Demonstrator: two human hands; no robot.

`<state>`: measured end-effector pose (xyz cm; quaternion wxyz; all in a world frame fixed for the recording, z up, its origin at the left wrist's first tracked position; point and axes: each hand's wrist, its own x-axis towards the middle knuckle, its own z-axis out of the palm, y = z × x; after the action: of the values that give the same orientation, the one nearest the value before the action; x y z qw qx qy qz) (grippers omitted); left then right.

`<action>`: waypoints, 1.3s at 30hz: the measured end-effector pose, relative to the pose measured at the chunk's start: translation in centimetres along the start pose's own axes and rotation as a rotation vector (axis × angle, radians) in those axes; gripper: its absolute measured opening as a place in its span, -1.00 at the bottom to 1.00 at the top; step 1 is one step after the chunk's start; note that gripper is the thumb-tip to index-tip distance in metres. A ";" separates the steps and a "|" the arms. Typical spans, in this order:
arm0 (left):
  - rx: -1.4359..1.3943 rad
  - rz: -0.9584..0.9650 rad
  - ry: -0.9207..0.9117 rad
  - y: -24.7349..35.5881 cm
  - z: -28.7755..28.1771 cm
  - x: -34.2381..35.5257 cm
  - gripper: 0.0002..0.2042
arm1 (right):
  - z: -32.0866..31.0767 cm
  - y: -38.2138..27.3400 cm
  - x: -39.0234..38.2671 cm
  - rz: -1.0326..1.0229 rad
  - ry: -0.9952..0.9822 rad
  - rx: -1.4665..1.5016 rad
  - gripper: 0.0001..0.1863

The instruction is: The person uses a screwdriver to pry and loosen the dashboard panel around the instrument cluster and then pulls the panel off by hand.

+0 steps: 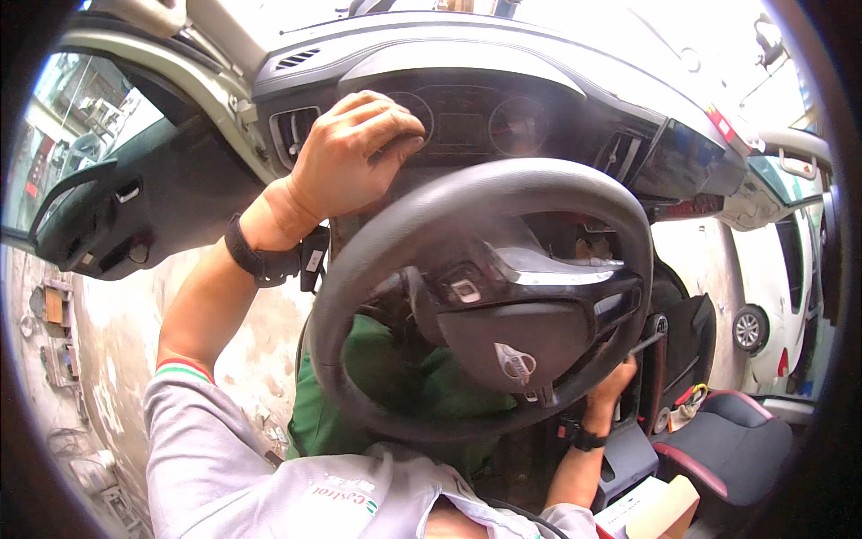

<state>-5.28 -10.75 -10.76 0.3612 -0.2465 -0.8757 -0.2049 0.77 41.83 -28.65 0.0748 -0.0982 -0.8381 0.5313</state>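
Observation:
My left hand (355, 144) is raised in front of the left side of the instrument cluster (458, 121), its fingers curled; whatever they hold, if anything, is hidden. A dark band circles that wrist. The black steering wheel (557, 184) fills the middle, just below this hand. My right hand (612, 382) is low at the wheel's right, partly hidden by the rim, next to a metal bar (648, 341) by the centre console (628, 458); I cannot tell whether it grips anything. My legs in green trousers (377, 359) show through and around the wheel.
An open door (144, 216) stands left over concrete floor (108, 332). A seat (736, 449) with red piping is right, with yellow-and-red items (690, 400) at its edge and an open box (655, 512) nearby. A screen (675, 153) tops the dash. A white car (768, 278) stands outside.

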 end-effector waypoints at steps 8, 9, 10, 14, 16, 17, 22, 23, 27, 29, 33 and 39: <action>-0.461 -0.499 0.053 -4.4 -3.4 0.7 -0.72 | -0.5 -17.5 0.1 -0.371 0.083 -0.037 -0.63; -0.538 -0.444 0.124 -5.5 -4.0 1.5 -0.72 | 0.0 -18.6 -0.3 -0.373 0.075 -0.042 -0.63; -0.506 -0.348 0.194 -6.0 -5.1 2.4 -0.72 | 1.1 -19.9 -0.8 -0.432 0.093 -0.080 -0.65; -0.171 -0.185 -0.035 -3.0 -4.0 1.7 -0.79 | 2.9 -22.2 -1.5 -0.544 0.096 -0.152 -0.70; 0.057 -0.046 -0.339 -2.4 -0.7 -2.0 -0.71 | 3.7 -23.0 -1.7 -0.567 0.098 -0.133 -0.72; 0.212 -0.069 -0.547 -1.9 1.2 -3.9 -0.64 | 3.9 -23.3 -1.7 -0.566 0.110 -0.135 -0.72; 0.514 -0.021 -0.403 -3.8 7.5 -9.9 -0.67 | 7.1 -27.4 -0.5 -0.745 0.071 -0.246 -0.73; 0.511 -0.023 -0.406 -3.9 8.3 -10.1 -0.67 | 7.5 -28.0 -0.1 -0.752 0.054 -0.276 -0.73; 0.542 -0.179 -0.473 -3.7 10.7 -9.1 -0.69 | 8.5 -28.9 2.0 -0.922 0.188 -0.454 -0.80; 0.537 -0.228 -0.460 -3.9 11.2 -8.7 -0.68 | 8.8 -28.7 2.2 -0.982 0.232 -0.434 -0.80; 0.372 -0.404 -0.485 -3.5 10.7 -8.0 -0.63 | 9.0 -27.8 2.4 -1.085 0.270 -0.472 -0.82; 0.261 -0.530 -0.431 -2.4 11.1 -7.6 -0.67 | 8.7 -27.1 2.9 -1.187 0.316 -0.518 -0.84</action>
<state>-7.90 -8.82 -24.02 0.1311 -0.0005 -0.9839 -0.1211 -6.31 23.61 -7.71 0.4506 0.2881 -0.8295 0.1607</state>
